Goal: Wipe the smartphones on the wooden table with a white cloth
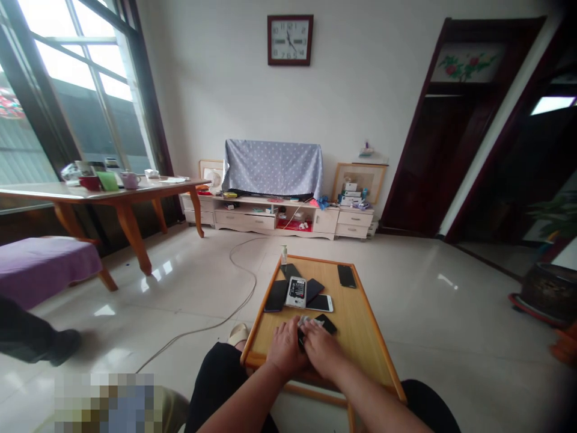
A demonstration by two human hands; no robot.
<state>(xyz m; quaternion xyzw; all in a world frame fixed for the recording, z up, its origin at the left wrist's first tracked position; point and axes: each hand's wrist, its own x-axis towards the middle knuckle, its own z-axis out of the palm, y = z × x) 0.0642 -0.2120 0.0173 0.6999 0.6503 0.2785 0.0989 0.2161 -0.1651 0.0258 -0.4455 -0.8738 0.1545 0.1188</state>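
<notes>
My left hand (285,347) and my right hand (322,347) are together over the near part of a small wooden table (360,337). A dark phone (301,340) shows between them, mostly hidden, with my left fingers closed about it. My right fingers press a white tissue (307,320) against it. Just beyond my right hand lies a black phone (327,323). Farther up are a white phone with its back off (297,291), a white-edged phone (320,302) and several dark phones (275,296). One black phone (347,276) lies apart at the far right.
A pump bottle (283,255) stands at the table's far left corner. A cable (243,300) runs over the floor on the left. Beyond are a low TV cabinet (243,220) and a larger table (157,187) with cups. A person's leg (36,337) shows at left.
</notes>
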